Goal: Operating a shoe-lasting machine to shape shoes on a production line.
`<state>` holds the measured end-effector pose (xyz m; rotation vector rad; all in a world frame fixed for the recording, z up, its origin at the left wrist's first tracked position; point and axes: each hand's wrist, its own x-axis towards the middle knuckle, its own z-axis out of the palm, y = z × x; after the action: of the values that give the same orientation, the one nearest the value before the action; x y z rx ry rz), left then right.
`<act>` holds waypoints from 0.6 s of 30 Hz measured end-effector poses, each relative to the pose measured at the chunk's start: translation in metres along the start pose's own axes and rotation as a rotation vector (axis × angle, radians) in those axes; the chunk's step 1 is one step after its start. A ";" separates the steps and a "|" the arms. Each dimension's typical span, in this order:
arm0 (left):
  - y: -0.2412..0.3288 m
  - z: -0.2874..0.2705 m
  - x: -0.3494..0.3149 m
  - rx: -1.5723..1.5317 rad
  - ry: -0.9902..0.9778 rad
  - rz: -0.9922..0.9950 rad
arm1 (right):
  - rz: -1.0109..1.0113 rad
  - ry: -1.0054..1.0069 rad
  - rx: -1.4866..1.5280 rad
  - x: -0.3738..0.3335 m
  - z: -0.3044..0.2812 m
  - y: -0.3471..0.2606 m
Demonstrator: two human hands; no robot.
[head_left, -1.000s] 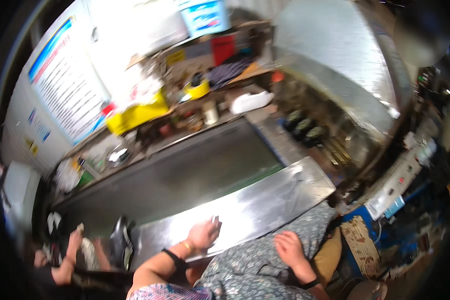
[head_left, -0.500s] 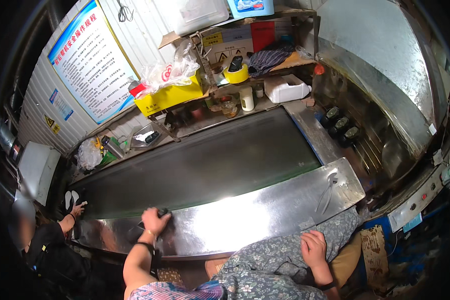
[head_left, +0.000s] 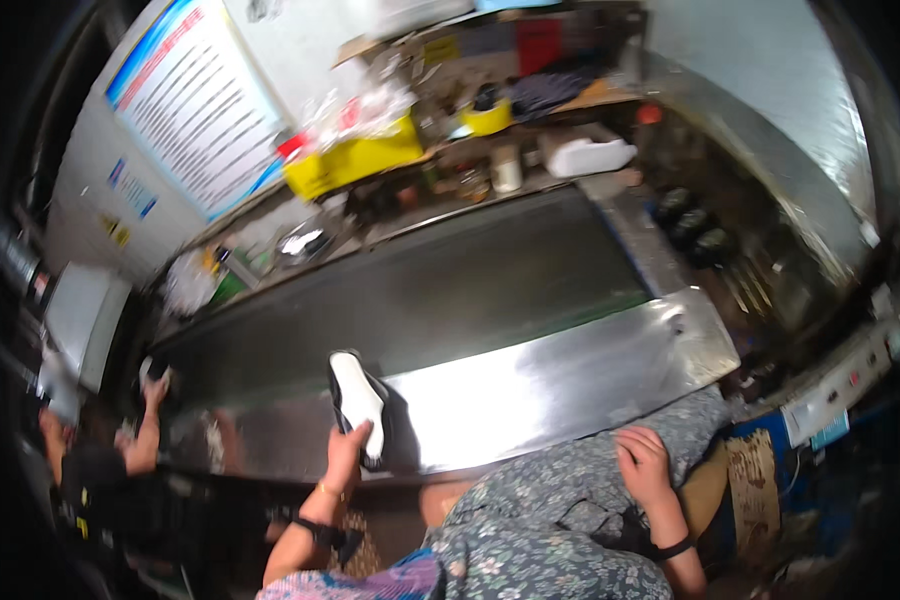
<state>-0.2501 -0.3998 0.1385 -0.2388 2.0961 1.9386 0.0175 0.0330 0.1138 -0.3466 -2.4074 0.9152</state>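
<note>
My left hand (head_left: 346,456) is closed on the near end of a black shoe (head_left: 357,398), thumb on its long white underside, which faces up. The shoe lies across the front of the dark belt and the shiny metal ledge (head_left: 490,410); the blurred picture does not show whether it touches them. My right hand (head_left: 646,462) rests over the grey floral apron (head_left: 560,480) on my lap, fingers loosely stretched out, holding nothing. Pliers (head_left: 676,324), smeared by motion, lie at the ledge's right end.
Beyond the ledge runs the dark belt (head_left: 450,280). At far left a co-worker's hand (head_left: 154,386) holds a black and white piece. Behind stand a yellow box (head_left: 360,158) with plastic bags and a white jug (head_left: 590,152). Dark round fittings (head_left: 692,225) sit at right.
My left hand has come nearer and slightly right, and the white-bottomed shoe now shows in it. The co-worker's hand has moved up onto a piece. My right hand stays on my lap.
</note>
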 end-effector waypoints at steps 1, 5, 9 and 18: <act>0.011 0.029 -0.012 0.008 -0.047 -0.052 | -0.024 -0.002 0.061 0.010 -0.005 -0.006; 0.048 0.163 -0.058 0.263 -0.534 0.100 | 0.125 0.092 0.336 0.059 -0.038 -0.031; 0.068 0.276 -0.096 0.560 -1.148 0.615 | 0.110 0.427 0.240 0.079 -0.103 -0.024; 0.041 0.446 -0.151 0.499 -1.626 0.904 | 0.290 0.255 -0.048 -0.024 -0.128 -0.019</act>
<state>-0.0799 0.0377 0.1956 1.8889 1.2823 0.8821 0.1093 0.0780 0.1973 -0.7969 -2.1799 0.8759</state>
